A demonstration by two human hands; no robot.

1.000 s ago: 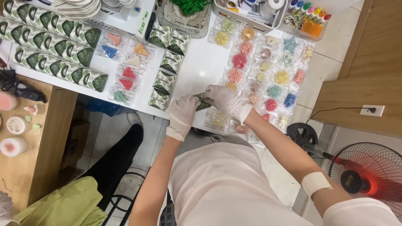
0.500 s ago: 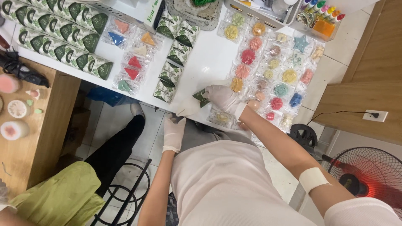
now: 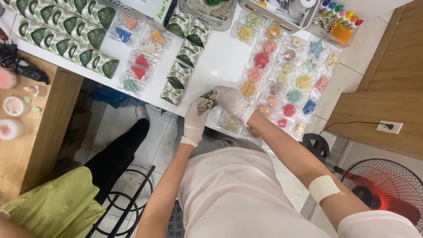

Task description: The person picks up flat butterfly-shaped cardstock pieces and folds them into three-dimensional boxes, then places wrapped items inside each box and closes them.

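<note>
A white table holds two slanting rows of small leaf-printed boxes (image 3: 66,33), white with dark green leaves, at the upper left; a shorter column of the same leaf-printed boxes (image 3: 183,57) runs down the middle. Between them lie clear packets of coloured triangles (image 3: 139,55); to the right, clear packets of flower and star shapes (image 3: 286,75) in pink, yellow, teal and blue sit in columns; a white carton with green print (image 3: 164,9) stands at the top edge.

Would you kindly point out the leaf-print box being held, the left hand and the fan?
leaf-print box (image 3: 208,94), head view, its visible top.
left hand (image 3: 195,119), head view, glove back.
fan (image 3: 385,189), head view, grille.
</note>
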